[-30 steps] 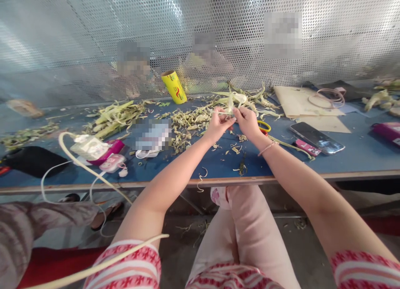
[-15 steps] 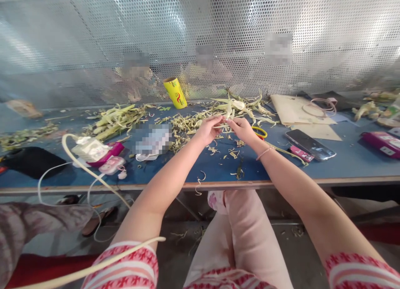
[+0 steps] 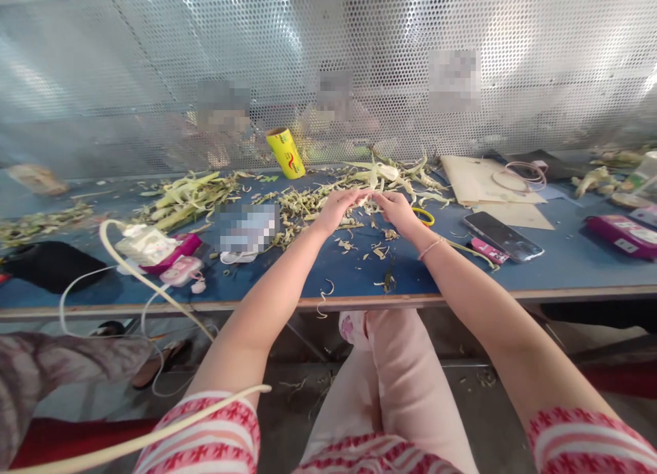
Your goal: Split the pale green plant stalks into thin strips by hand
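My left hand (image 3: 337, 210) and my right hand (image 3: 396, 211) meet fingertip to fingertip above the blue table, both closed in a pinch. A small pale piece of plant peel (image 3: 365, 200) shows between the fingers, mostly hidden by them. Just behind my hands lie pale, dry-looking leafy stalks (image 3: 384, 173). Beside my left hand is a heap of short plant trimmings (image 3: 302, 204). A yellow ring (image 3: 425, 216), perhaps a scissors handle, shows partly behind my right wrist. Loose scraps (image 3: 380, 251) lie on the table below my hands.
Left on the blue table (image 3: 272, 279) are green stalks (image 3: 187, 197), a blurred phone-like object (image 3: 249, 229), a charger (image 3: 148, 245) and black bundle (image 3: 54, 265). A yellow tube (image 3: 285, 154) stands behind. Rightward lie a phone (image 3: 503, 237), cardboard (image 3: 472, 178) and purple box (image 3: 622, 236). A cream cable (image 3: 154, 289) crosses the edge.
My fingertips have drawn closer around the plant piece, and less of it shows. The whole view has shifted slightly; the things on the table stay in place.
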The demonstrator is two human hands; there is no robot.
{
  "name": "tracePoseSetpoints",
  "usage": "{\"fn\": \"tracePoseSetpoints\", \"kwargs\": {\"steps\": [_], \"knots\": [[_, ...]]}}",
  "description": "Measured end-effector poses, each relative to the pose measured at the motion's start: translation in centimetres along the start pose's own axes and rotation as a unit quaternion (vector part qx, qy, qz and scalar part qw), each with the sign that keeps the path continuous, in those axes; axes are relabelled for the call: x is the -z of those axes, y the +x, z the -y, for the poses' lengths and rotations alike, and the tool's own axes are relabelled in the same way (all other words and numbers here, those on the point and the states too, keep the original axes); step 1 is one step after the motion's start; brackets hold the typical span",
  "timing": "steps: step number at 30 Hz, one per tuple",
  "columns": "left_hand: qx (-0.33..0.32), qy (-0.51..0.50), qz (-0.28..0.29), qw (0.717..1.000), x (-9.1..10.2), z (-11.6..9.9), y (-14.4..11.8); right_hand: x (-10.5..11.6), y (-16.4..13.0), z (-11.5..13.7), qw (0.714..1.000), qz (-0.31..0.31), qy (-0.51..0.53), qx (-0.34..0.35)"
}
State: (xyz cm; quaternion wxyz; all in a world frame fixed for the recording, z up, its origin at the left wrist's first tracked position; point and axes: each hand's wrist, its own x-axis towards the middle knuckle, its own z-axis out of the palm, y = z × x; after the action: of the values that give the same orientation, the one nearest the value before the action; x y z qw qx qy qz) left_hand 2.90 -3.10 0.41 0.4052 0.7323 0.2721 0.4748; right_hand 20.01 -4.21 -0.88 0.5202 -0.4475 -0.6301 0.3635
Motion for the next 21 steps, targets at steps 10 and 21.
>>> {"fn": "tracePoseSetpoints", "kwargs": {"steps": [10,21], "knots": [[-0.075,0.172,-0.020,0.982,-0.8,-0.7,-0.3,0.0,0.1,0.1,0.996,0.001,0.082,-0.041],[0.029,-0.039,-0.099,0.994,-0.7,0.9,0.6,-0.2,-0.2,0.3,0.997,0.010,0.061,-0.041]]}}
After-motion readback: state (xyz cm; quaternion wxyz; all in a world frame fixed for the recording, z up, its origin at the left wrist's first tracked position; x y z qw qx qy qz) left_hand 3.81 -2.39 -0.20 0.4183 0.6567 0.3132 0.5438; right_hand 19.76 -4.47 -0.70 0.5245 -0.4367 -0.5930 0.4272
